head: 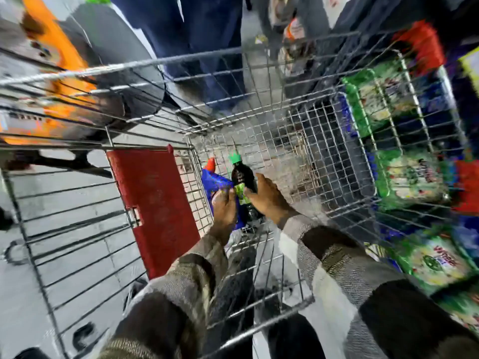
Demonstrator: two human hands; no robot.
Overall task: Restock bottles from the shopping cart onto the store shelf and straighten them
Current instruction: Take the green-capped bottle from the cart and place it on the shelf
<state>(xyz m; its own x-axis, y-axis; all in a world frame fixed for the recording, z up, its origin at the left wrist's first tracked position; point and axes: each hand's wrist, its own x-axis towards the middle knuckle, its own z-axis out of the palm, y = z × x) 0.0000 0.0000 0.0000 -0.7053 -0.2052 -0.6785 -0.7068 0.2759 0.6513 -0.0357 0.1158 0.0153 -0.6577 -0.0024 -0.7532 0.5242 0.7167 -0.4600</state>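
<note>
Down in the wire shopping cart (305, 141) there are two bottles. The dark bottle (242, 177) has a green cap, and the blue bottle (213, 180) has a red cap. The right hand (268, 196) wraps around the dark bottle. The left hand (225, 207) grips the blue bottle. Both hands hide the bottles' lower parts. The green packs (412, 177) on the shelf are blurry and hard to read.

Both arms reach forward and down, close together. The left hand (225, 206) and right hand (267, 196) curl toward each other.
</note>
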